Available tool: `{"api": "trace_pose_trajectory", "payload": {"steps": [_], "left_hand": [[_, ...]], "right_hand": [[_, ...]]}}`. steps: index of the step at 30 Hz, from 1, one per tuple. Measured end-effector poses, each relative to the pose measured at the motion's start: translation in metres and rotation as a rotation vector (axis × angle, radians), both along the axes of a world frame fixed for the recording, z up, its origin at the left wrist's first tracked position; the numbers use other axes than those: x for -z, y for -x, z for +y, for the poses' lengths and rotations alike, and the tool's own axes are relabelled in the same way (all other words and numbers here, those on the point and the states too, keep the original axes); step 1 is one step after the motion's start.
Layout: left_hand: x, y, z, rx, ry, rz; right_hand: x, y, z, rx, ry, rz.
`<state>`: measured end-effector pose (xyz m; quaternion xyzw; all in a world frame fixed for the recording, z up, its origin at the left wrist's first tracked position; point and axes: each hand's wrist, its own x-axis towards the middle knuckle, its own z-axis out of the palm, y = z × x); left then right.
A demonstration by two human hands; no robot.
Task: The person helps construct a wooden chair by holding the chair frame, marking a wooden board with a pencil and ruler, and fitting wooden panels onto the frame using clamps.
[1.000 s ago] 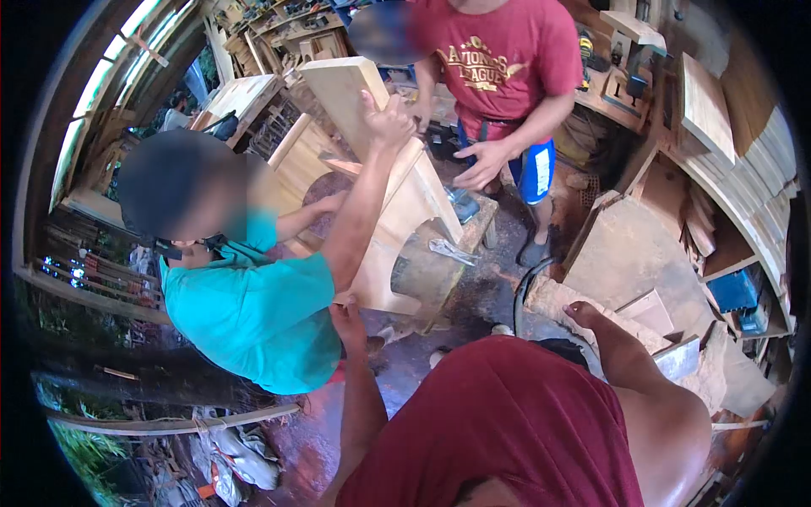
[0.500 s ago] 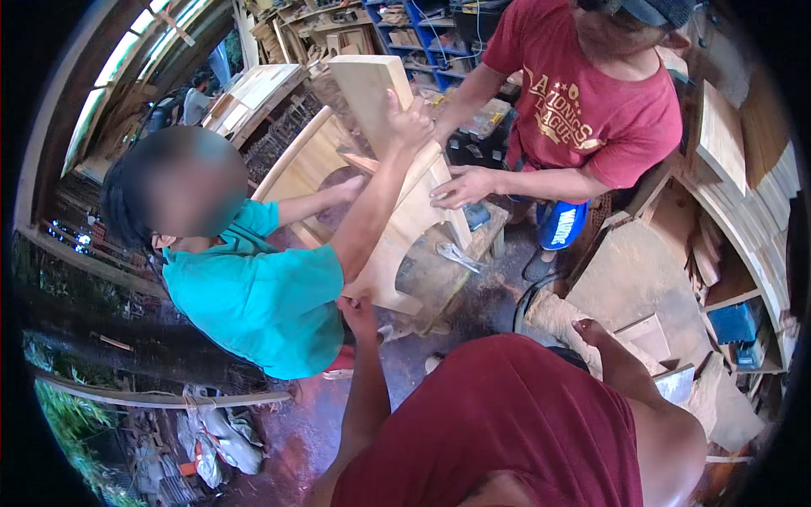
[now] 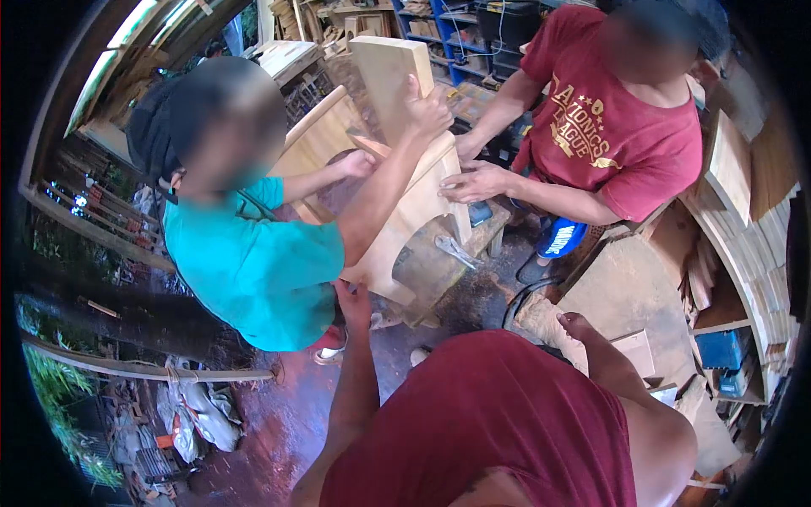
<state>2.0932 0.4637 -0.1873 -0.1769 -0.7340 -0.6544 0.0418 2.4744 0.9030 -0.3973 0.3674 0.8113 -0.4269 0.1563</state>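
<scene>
A pale wooden furniture frame (image 3: pixel 405 221) with arched cut-outs rests tilted on a low bench. My left hand (image 3: pixel 354 308) is at the frame's lower near edge, its fingers curled against the wood. Away to the right, my right hand (image 3: pixel 576 326) hangs over a dusty sheet of wood (image 3: pixel 621 275), fingers curled together with nothing visible in them. A co-worker in a teal shirt grips a thick upright board (image 3: pixel 390 80) on top of the frame. Another co-worker, in a red shirt, has both hands at the frame's far right side.
Locking pliers (image 3: pixel 454 251) lie on the bench (image 3: pixel 494 232) beside the frame. Stacked boards (image 3: pixel 743 203) and blue cases (image 3: pixel 722 348) stand at the right. Blue shelves (image 3: pixel 460 51) are at the back. A rail (image 3: pixel 152 365) and white sacks (image 3: pixel 207 418) sit lower left.
My view has shifted slightly. The teal-shirted co-worker leans closer to the frame, while the red-shirted one's farther hand has moved down to the frame's top edge. My hands keep nearly the same places.
</scene>
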Motion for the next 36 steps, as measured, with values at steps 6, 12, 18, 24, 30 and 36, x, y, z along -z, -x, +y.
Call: {"api": "trace_pose_trajectory", "payload": {"steps": [6,12,18,24,30,36], "left_hand": [[0.0,0.004,-0.007,0.015,0.021,-0.088],[-0.004,0.002,-0.016,0.045,0.043,-0.12],[-0.016,0.004,-0.024,-0.026,0.098,-0.209],[-0.023,0.029,-0.045,-0.05,0.459,0.165],[-0.013,0.061,-0.063,0.223,0.564,0.207],[-0.034,0.09,-0.056,0.359,0.421,0.191]], "right_hand": [[-0.038,0.014,-0.013,0.003,0.068,-0.106],[-0.045,0.021,-0.032,0.017,0.111,-0.116],[-0.046,0.028,-0.046,-0.048,0.082,-0.163],[-0.072,0.047,-0.084,0.1,0.133,-0.224],[-0.141,0.081,-0.151,0.216,0.092,-0.189],[-0.147,0.071,-0.211,0.314,0.094,-0.049]]}}
